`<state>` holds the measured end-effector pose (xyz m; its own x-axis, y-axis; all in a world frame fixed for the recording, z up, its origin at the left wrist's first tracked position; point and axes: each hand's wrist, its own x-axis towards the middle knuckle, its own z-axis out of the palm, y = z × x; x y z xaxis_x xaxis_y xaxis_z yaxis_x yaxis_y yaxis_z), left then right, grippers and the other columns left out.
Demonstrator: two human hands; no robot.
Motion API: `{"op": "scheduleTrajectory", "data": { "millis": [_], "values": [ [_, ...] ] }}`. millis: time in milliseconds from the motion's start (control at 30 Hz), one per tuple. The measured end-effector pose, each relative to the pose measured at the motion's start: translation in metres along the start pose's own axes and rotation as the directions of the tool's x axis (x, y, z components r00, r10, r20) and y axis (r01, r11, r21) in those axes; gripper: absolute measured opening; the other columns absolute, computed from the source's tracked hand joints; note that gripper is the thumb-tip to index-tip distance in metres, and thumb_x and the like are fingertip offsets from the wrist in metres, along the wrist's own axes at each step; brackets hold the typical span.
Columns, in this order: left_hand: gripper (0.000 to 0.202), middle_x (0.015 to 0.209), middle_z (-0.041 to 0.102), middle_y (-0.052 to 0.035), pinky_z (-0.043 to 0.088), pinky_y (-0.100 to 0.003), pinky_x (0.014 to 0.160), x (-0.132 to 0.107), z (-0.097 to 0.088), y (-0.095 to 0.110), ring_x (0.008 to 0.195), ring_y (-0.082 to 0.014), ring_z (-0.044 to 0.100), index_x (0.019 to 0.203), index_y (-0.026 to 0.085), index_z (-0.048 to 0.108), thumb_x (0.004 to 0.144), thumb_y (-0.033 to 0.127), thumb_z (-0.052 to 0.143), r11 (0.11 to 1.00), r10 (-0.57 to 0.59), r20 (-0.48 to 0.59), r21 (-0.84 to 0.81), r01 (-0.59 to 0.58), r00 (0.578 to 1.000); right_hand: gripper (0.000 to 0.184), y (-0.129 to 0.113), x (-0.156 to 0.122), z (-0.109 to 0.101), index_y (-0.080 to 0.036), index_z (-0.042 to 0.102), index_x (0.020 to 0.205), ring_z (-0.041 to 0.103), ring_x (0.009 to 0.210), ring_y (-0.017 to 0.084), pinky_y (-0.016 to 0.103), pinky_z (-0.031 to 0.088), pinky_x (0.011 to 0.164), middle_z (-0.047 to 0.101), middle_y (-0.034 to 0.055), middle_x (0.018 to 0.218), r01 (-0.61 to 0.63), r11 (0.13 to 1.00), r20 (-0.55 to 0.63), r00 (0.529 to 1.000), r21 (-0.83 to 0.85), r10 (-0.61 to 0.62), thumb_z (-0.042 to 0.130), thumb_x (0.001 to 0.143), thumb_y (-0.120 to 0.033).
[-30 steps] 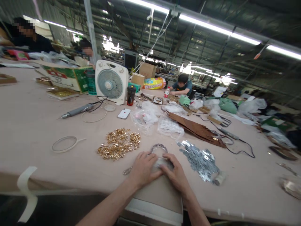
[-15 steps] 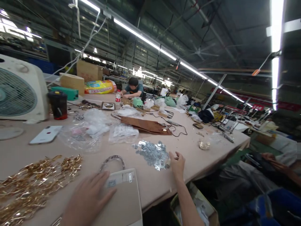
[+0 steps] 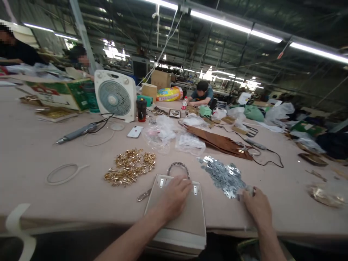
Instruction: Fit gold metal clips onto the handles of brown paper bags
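Note:
A beige handbag [image 3: 190, 217] with a beaded handle [image 3: 178, 166] lies flat at the table's near edge. My left hand [image 3: 174, 197] rests on top of it, fingers curled down over the upper part between two small metal plates. My right hand [image 3: 257, 206] lies to the right of the bag, fingers closed around a small pale roll-like thing [image 3: 248, 190] at the edge of a heap of silver metal pieces [image 3: 223, 174]. A heap of gold metal fittings [image 3: 130, 166] lies left of the bag.
A white fan [image 3: 115, 94], a phone [image 3: 135, 131], a dark cup [image 3: 141, 109], plastic bags [image 3: 163, 134], brown leather [image 3: 220, 141] and a grey corded tool [image 3: 77, 132] lie further back. A tape loop [image 3: 61, 174] lies left. Other people work at the far side.
The view has swung back left and centred on the bag. My right hand has come in from the silver heap's far side and closed on the small roll; my left hand stays on the bag.

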<state>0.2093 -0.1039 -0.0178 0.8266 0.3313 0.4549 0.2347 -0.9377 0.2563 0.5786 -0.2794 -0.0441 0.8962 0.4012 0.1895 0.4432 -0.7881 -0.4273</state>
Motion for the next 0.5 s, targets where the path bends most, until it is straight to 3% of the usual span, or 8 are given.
{"op": "scheduleTrajectory", "data": {
  "millis": [33, 100, 200, 267, 367, 433, 500],
  "values": [
    [0.052, 0.142, 0.063, -0.0071, 0.036, -0.042, 0.122, 0.004, 0.003, 0.003, 0.141, -0.0268, 0.045, 0.138, 0.020, 0.057, 0.087, 0.014, 0.064, 1.000, 0.004, 0.006, -0.030, -0.004, 1.000, 0.063, 0.002, -0.003, 0.001, -0.014, 0.061, 0.135, 0.063, 0.116, 0.042, 0.052, 0.048, 0.099, 0.067, 0.0237, 0.126, -0.015, 0.999, -0.034, 0.999, 0.051, 0.017, 0.052, 0.084, -0.050],
    [0.045, 0.133, 0.067, -0.0090, 0.039, -0.044, 0.118, 0.011, 0.012, 0.006, 0.133, -0.0286, 0.051, 0.133, 0.018, 0.060, 0.090, 0.029, 0.069, 0.997, -0.021, 0.005, -0.073, 0.022, 1.000, 0.051, 0.007, -0.008, 0.001, -0.022, 0.068, 0.121, 0.063, 0.112, 0.042, 0.054, 0.049, 0.096, 0.070, 0.0183, 0.117, -0.058, 0.945, -0.100, 0.990, 0.320, 0.095, 0.058, 0.078, -0.050],
    [0.040, 0.122, 0.070, -0.0084, 0.044, -0.046, 0.111, 0.019, 0.025, 0.004, 0.120, -0.0287, 0.058, 0.121, 0.019, 0.066, 0.090, 0.043, 0.072, 0.992, -0.080, -0.008, -0.099, 0.079, 0.997, 0.030, 0.006, -0.012, -0.001, -0.029, 0.068, 0.093, 0.065, 0.095, 0.037, 0.054, 0.054, 0.077, 0.068, 0.0119, 0.099, -0.057, 0.692, -0.081, 0.983, 0.720, 0.165, 0.064, 0.070, -0.049],
    [0.034, 0.116, 0.070, -0.0077, 0.044, -0.046, 0.108, 0.022, 0.030, 0.002, 0.116, -0.0277, 0.059, 0.113, 0.020, 0.068, 0.089, 0.044, 0.074, 0.989, -0.106, -0.019, -0.104, 0.103, 0.994, 0.028, -0.009, -0.017, -0.004, -0.028, 0.065, 0.089, 0.063, 0.076, 0.029, 0.046, 0.054, 0.061, 0.065, 0.0086, 0.090, -0.065, 0.448, 0.022, 0.995, 0.891, 0.100, 0.062, 0.069, -0.047],
    [0.031, 0.114, 0.070, -0.0077, 0.044, -0.045, 0.107, 0.024, 0.034, 0.001, 0.114, -0.0270, 0.060, 0.109, 0.020, 0.068, 0.089, 0.042, 0.076, 0.988, -0.120, -0.039, -0.106, 0.115, 0.992, 0.037, -0.058, -0.032, -0.006, -0.022, 0.067, 0.103, 0.050, 0.058, 0.014, 0.029, 0.047, 0.048, 0.059, 0.0031, 0.084, -0.244, -0.073, 0.237, 0.967, 0.967, -0.095, 0.068, 0.073, -0.044],
    [0.035, 0.116, 0.069, -0.0080, 0.044, -0.045, 0.107, 0.024, 0.034, 0.001, 0.115, -0.0271, 0.060, 0.114, 0.020, 0.066, 0.088, 0.041, 0.077, 0.988, -0.116, -0.047, -0.107, 0.110, 0.992, 0.040, -0.101, -0.045, -0.004, -0.021, 0.066, 0.109, 0.041, 0.052, 0.009, 0.021, 0.039, 0.044, 0.053, -0.0014, 0.079, -0.331, -0.196, 0.290, 0.934, 0.923, -0.211, 0.067, 0.085, -0.053],
    [0.041, 0.118, 0.069, -0.0077, 0.044, -0.044, 0.106, 0.023, 0.033, 0.000, 0.116, -0.0269, 0.059, 0.119, 0.021, 0.064, 0.087, 0.041, 0.079, 0.989, -0.098, -0.051, -0.114, 0.092, 0.994, 0.038, -0.141, -0.057, 0.003, -0.021, 0.067, 0.106, 0.034, 0.048, 0.006, 0.017, 0.032, 0.042, 0.044, -0.0068, 0.070, -0.323, -0.216, 0.260, 0.926, 0.922, -0.274, 0.068, 0.091, -0.056]
  ]
}}
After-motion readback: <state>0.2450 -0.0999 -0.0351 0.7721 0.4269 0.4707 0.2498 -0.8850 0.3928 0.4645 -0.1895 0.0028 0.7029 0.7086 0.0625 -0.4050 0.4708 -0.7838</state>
